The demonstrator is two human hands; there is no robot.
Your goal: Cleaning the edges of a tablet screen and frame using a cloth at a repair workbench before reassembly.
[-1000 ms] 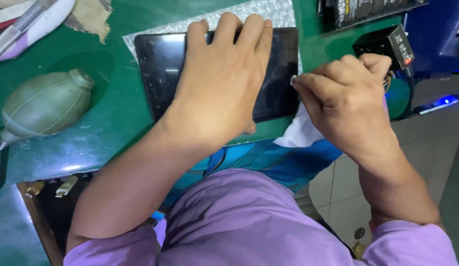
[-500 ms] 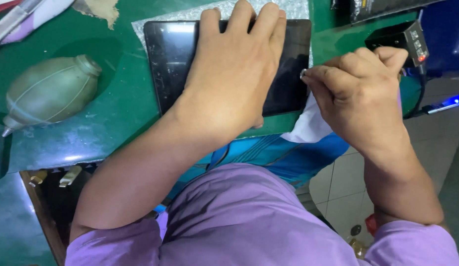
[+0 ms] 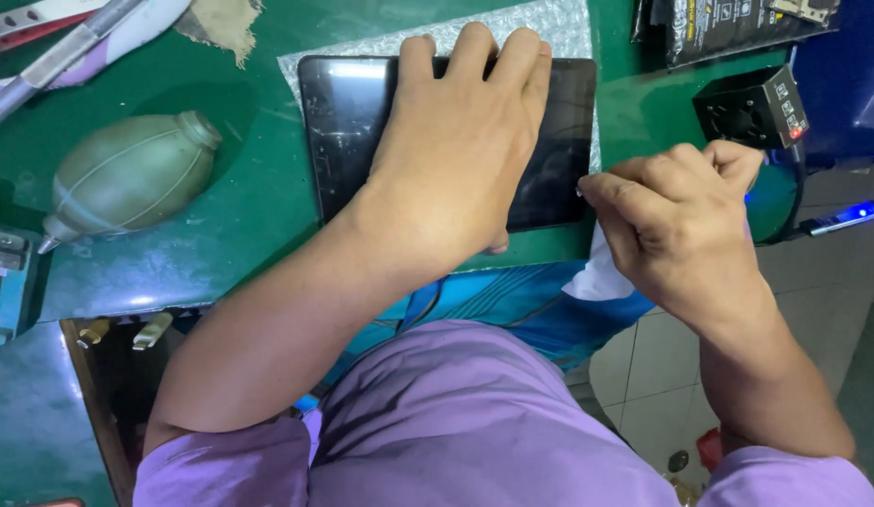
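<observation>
On the green work mat [image 3: 268, 207], a dark tablet [image 3: 348, 131] lies face up on a sheet of bubble wrap [image 3: 550, 23], its long side running across the view. The left hand [image 3: 456, 160] lies flat and open on the glass, palm down, fingers together and reaching to the far edge, pressing the tablet in place. The right hand [image 3: 672, 216] is curled almost into a fist at the tablet's right edge, pinching a white cloth [image 3: 597, 277] that hangs below the knuckles; whether its fingertips touch the screen I cannot tell. To the left sits an olive rubber air blower [image 3: 127, 174], well apart from the tablet. A small black box [image 3: 751, 108] stands just beyond the right hand.
</observation>
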